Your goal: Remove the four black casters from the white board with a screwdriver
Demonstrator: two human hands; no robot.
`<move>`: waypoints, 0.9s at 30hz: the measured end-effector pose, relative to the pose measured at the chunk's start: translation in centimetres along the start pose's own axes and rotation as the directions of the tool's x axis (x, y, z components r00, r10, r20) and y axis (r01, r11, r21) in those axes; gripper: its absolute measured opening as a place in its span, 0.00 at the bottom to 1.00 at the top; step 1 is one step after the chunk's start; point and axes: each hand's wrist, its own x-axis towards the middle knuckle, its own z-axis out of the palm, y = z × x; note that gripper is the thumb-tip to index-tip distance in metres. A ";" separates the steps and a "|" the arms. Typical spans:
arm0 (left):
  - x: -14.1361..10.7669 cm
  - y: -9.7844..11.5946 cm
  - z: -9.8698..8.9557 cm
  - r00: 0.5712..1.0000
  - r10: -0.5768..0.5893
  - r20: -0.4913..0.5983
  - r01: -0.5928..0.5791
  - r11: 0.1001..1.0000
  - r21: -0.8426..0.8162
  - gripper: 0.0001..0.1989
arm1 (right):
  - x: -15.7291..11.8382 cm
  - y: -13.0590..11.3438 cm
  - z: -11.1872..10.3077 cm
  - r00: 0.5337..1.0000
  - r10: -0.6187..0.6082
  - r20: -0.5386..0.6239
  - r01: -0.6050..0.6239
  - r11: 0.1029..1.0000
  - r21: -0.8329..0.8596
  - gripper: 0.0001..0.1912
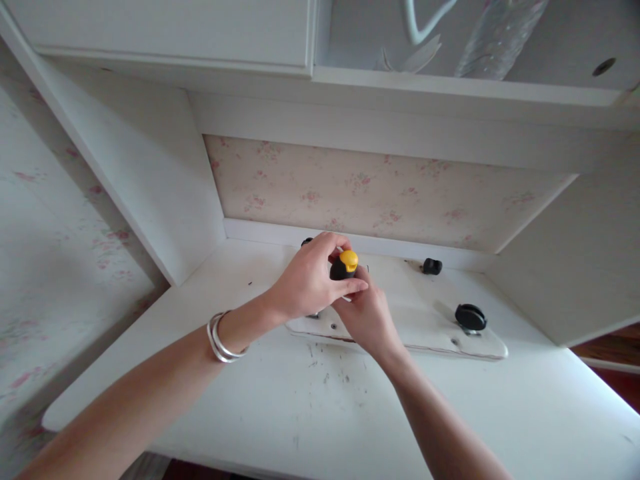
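Observation:
A screwdriver [344,265] with a black and yellow handle stands nearly upright, its handle end towards me; its shaft and tip are hidden. My left hand [313,273], with silver bangles at the wrist, curls its fingers and thumb around the handle. Close against it, my right hand [367,313] has its fingers closed around the lower part of the screwdriver, partly hidden behind my left thumb. Both hands are over a white board [400,313] fitted with black caster wheels. One caster [471,317] is at its front right, another caster [432,267] at its back right.
The board lies on a white desktop [240,400] with dark scuff marks. White side panels [145,160] rise at both sides, and a shelf [450,87] overhangs the back. A clear plastic bottle [500,40] is on that shelf. Floral wallpaper [360,187] shows behind.

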 end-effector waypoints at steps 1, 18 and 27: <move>-0.1 0.1 0.1 1.000 0.019 -0.022 -0.019 1.000 0.024 0.23 | 0.0 0.0 0.1 0.999 0.024 -0.021 -0.024 1.000 -0.014 0.17; 0.0 0.7 0.0 0.992 0.106 0.065 -0.111 0.991 0.078 0.18 | -0.2 0.4 0.1 0.997 0.048 -0.053 -0.046 0.998 0.031 0.17; -0.1 0.4 -0.5 0.973 0.077 0.219 -0.050 0.991 -0.127 0.18 | 0.0 1.8 -1.0 0.989 -0.001 0.148 -0.040 0.961 0.273 0.13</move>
